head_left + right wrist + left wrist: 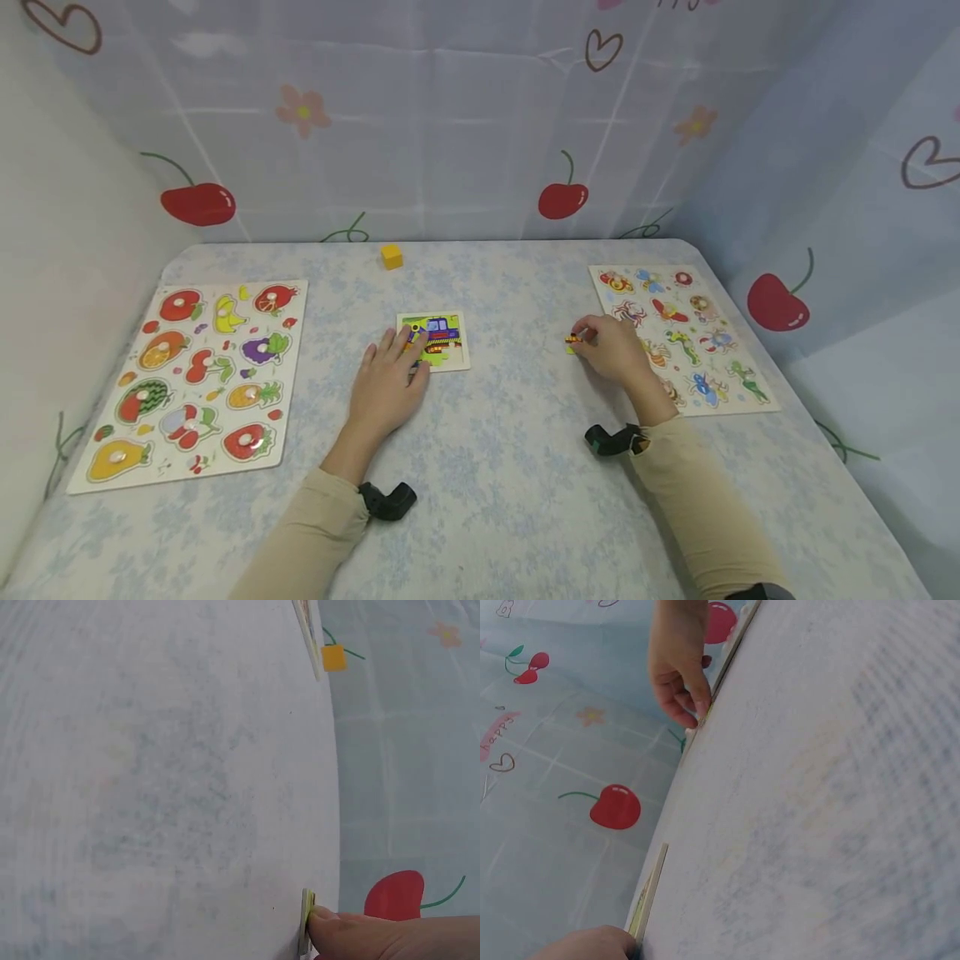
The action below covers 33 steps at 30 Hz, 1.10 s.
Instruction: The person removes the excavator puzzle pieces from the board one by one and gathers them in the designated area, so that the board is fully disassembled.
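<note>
A small wooden jigsaw board with a colourful truck picture lies at the middle of the table. My left hand rests on its left side, fingers extended, covering part of the picture. To the right, my right hand pinches a small jigsaw piece between thumb and fingers, beside the left edge of the insect puzzle board. The right wrist view shows that piece standing on edge at the thumb, low over the table.
A fruit puzzle board fills the table's left side. Near the back edge sits a yellow cube. A printed curtain hangs behind the table.
</note>
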Available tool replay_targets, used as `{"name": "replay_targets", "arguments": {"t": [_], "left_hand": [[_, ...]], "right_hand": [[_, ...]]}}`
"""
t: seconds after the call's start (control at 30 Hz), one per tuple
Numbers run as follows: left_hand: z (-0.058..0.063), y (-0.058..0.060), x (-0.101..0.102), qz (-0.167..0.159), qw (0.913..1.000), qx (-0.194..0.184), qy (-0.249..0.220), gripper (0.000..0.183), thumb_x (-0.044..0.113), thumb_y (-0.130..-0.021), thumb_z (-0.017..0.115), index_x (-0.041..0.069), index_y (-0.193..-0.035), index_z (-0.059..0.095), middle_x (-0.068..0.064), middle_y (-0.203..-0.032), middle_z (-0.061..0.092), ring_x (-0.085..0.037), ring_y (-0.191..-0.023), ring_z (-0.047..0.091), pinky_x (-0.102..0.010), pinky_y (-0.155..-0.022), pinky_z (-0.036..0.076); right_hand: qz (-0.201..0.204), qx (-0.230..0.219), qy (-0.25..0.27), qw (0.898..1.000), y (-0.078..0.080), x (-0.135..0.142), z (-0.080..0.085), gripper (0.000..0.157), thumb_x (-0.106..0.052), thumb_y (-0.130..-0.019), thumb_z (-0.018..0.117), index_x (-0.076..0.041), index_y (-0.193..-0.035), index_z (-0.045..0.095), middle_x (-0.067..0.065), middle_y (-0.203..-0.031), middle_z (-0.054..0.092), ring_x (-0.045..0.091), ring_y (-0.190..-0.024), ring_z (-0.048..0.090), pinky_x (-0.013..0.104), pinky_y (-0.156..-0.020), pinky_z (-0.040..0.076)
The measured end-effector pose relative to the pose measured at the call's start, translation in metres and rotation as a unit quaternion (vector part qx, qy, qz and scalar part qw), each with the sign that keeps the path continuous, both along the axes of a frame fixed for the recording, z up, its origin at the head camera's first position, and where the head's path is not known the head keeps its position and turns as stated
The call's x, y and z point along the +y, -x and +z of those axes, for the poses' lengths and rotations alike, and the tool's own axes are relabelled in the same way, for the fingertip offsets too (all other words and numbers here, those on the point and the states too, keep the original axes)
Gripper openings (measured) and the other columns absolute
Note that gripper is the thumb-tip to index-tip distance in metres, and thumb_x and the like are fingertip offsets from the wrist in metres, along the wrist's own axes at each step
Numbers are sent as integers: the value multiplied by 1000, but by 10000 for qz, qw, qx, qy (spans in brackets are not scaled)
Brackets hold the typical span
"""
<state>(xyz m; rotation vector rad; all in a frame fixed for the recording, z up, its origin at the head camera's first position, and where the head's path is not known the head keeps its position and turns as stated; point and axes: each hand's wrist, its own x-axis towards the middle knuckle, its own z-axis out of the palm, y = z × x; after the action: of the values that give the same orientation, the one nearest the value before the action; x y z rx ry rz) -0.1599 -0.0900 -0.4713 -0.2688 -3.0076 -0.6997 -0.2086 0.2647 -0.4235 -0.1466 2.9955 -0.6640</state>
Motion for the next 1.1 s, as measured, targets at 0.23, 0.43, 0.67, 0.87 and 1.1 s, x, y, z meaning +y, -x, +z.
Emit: {"name": "replay_targets", "arguments": {"t": [0.23,0.43,0.67,0.87,1.1], "left_hand": [[-1,1,-1,99,9998,-30,-149,63,45,-103,39,15,-158,29,-5,-167,19,-27,-156,10,-50,-126,10],[-1,1,-4,486,9987,61,-122,57,39,-104,33,16,-156,33,-7,-166,22,-31,-156,9,-52,-126,9],[-1,1,-6,502,9987,-28,18,52,37,-105,30,25,-155,36,-6,-165,25,-32,-155,12,-55,-125,10],[1,1,-5,475,9988,-40,114,52,37,-105,32,24,-155,38,-7,-164,28,-33,-155,15,-56,-125,10],[2,0,-6,467,9987,-22,187,51,38,-105,31,26,-154,38,-7,-163,30,-33,-154,16,-56,-125,11]], "right_hand": [[443,413,6,9982,-2,-31,4,30,-25,-94,67,-13,-122,67,12,-105,66,32,-97,51,45,-82,42],[842,210,422,9953,-4,-75,3,32,-27,-95,68,-16,-124,66,7,-108,65,30,-102,49,44,-87,43],[1357,-20,513,9894,-8,-126,-2,32,-29,-94,69,-20,-124,68,-1,-105,65,22,-96,47,35,-82,42],[1839,196,385,9820,-7,-158,-8,30,-31,-92,71,-19,-120,70,-2,-96,62,19,-87,45,31,-75,38],[1869,264,240,9817,-7,-174,-13,31,-36,-91,71,-18,-117,70,-3,-101,62,18,-88,45,29,-75,40]]}}
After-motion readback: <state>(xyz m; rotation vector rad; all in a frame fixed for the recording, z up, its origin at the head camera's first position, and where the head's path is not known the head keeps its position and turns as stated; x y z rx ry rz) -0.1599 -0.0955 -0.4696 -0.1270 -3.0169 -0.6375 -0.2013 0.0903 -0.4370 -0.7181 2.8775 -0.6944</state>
